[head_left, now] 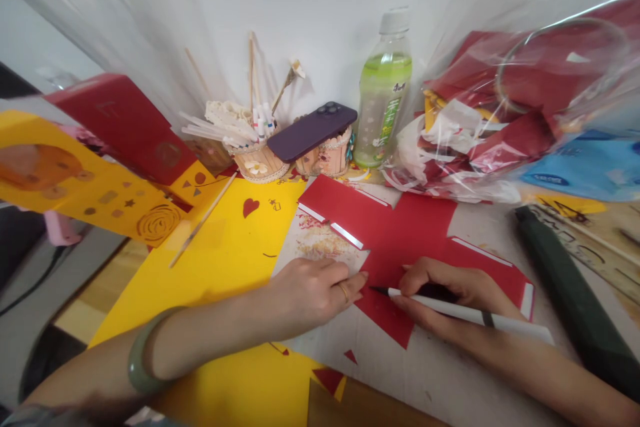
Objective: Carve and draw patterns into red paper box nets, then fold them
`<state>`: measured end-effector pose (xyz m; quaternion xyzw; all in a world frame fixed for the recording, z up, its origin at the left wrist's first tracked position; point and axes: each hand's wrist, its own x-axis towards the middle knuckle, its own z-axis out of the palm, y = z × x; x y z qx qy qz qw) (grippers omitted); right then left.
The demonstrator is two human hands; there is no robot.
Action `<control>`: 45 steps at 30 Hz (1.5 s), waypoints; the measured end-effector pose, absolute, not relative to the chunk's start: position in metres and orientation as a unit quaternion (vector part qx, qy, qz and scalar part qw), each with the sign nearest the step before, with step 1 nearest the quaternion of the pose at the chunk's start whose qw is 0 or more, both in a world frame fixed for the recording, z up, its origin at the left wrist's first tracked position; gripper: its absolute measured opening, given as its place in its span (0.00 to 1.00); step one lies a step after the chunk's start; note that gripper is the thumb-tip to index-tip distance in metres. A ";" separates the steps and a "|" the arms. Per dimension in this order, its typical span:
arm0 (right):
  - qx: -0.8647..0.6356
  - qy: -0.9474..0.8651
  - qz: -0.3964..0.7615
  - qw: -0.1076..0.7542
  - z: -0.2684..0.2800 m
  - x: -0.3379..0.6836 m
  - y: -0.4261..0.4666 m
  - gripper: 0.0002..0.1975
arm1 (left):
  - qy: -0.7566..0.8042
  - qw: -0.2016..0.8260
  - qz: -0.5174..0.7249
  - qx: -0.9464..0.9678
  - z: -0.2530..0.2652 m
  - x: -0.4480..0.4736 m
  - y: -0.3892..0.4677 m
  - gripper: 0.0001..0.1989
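While steadying red card [400, 233] btwn/beyond 2 hands w/ L hand [315, 290] (half-curled, grip unclear), guide white pen-like tool [450, 309], pinched in R hand [473, 288], slowly, tip [381, 291] clear of L fingertips [361, 277].

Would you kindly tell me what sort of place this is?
Probably a craft workspace: the right hand holds a slim white tool over a cut red sheet, with a yellow sheet alongside and red scraps in a clear bag.

A brown wooden table [370, 408] carries a large bright-yellow paper sheet [215, 267] and a flat grey board [380, 363]; a red paper cutout with white-edged flaps [405, 233] and a small red triangular scrap [351, 356] lie on the board.
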<state>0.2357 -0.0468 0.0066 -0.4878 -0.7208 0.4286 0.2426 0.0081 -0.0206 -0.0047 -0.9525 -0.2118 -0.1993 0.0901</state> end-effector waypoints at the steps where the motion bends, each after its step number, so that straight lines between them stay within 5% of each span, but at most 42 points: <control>1: -0.487 -0.722 0.428 0.241 0.007 0.236 -0.047 0.12 | -0.210 0.092 -0.202 -0.952 -0.005 0.008 -0.021 0.10; 36: -0.514 -0.666 0.417 0.344 0.004 0.236 -0.051 0.12 | -0.212 0.100 -0.197 -0.952 -0.007 0.007 -0.021 0.09; 45: -0.483 -0.716 0.444 0.239 0.004 0.238 -0.048 0.12 | -0.211 0.090 -0.199 -0.953 -0.006 0.007 -0.020 0.09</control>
